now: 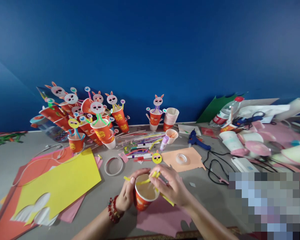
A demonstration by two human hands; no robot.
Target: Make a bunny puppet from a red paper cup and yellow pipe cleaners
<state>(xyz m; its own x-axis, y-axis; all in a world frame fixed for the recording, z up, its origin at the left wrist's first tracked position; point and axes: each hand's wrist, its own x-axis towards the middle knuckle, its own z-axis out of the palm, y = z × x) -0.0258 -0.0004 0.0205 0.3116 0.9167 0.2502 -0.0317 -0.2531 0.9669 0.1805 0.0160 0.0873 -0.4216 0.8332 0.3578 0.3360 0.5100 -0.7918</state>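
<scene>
An orange-red paper cup [143,202] with a white inside stands upright in front of me, its mouth facing up. Wrapped around its left side is my left hand [127,192], with a red bead bracelet on the wrist. My right hand [166,183] pinches yellow straws [143,182] over the cup's right rim. One straw end pokes out left of the rim, and another strip slants down to the right below my fingers. Just beyond the cup lies a yellow rabbit-face cutout [157,157]. Pink paper [157,220] lies under the cup and my right wrist.
Several finished rabbit cups [100,129] crowd the back left; one rabbit cup [155,118] stands beside stacked cups [171,116]. Yellow paper [65,186] and a tape roll [113,166] lie left. A blue glue gun [198,141], its black cable and a bottle [225,113] are right.
</scene>
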